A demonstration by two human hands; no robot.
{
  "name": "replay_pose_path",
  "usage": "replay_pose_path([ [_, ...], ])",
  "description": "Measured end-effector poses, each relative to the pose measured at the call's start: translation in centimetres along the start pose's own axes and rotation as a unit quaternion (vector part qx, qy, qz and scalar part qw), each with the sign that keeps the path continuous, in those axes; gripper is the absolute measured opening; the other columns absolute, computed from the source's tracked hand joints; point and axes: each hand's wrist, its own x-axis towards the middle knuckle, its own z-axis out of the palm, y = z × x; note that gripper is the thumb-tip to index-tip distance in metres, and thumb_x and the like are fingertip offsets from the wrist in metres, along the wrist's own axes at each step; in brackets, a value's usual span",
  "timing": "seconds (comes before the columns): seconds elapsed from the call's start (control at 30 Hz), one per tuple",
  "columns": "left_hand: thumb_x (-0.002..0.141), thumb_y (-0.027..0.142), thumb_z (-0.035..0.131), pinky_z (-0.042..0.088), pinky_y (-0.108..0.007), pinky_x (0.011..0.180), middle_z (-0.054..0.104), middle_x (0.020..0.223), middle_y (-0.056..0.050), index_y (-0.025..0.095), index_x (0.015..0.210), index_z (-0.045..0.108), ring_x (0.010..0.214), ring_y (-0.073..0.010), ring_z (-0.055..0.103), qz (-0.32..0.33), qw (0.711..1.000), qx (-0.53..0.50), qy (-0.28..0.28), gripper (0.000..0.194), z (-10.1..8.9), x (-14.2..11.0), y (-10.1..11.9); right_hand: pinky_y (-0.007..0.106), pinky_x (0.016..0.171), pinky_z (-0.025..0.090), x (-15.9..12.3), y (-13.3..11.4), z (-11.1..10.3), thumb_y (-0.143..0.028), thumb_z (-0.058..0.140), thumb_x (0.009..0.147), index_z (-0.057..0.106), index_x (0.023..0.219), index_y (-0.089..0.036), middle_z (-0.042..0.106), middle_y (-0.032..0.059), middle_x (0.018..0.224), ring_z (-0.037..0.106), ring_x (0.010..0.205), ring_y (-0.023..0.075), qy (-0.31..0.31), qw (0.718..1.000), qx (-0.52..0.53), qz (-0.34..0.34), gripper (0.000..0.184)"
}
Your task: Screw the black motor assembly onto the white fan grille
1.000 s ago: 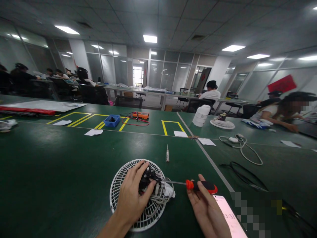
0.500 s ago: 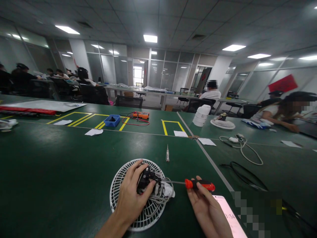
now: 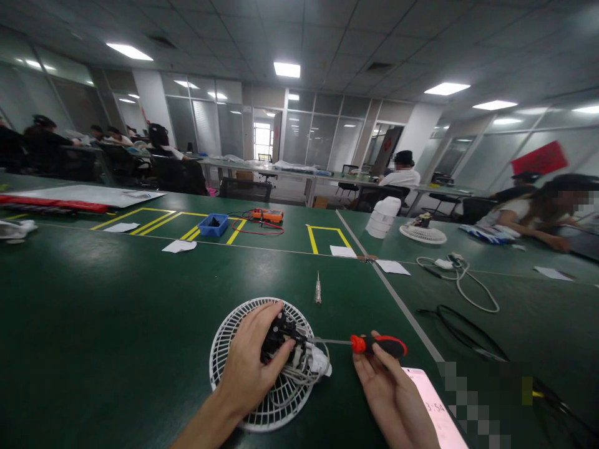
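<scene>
My left hand (image 3: pixel 255 355) is closed around a black fan motor (image 3: pixel 277 330) that sits on a round white fan grille (image 3: pixel 223 330). Wires and a white plastic part (image 3: pixel 319 362) lie at the motor's right side. Between thumb and fingers, my right hand (image 3: pixel 386 380) grips a red and black screwdriver (image 3: pixel 381 345). Its shaft points left, level with the table, and the tip reaches the motor assembly; the exact contact point is too small to make out. Beyond the grille lies a small clear-handled screwdriver (image 3: pixel 318 291).
A lit phone (image 3: pixel 433 399) lies beside my right wrist. Farther off are a blue bin (image 3: pixel 213 225), an orange multimeter (image 3: pixel 267 215), a white plastic housing (image 3: pixel 382 218) and another fan grille (image 3: pixel 423 233). Cables (image 3: pixel 461 280) spread over the right side, where a person leans on the table.
The fingers of my left hand have shifted slightly on the motor. The screwdriver has turned a little in my right hand, its tip staying at the motor.
</scene>
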Motion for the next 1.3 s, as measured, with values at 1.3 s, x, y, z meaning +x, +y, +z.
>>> replay_pose_path([
  [1.3,0.088,0.022,0.067,0.05,-0.048,0.11,0.058,0.136,-0.01,0.024,0.141,0.045,0.129,-0.0256,0.055,-0.001,0.999,-0.017,0.047,0.058,0.52,-0.65,0.54,0.033,0.09,0.061,0.01,-0.28,-0.08,-0.008,0.087,0.056,0.068,0.087,-0.021,0.073,-0.0005,0.092,0.071,0.093,0.0189,-0.001,1.0,0.023,-0.011,0.038],
])
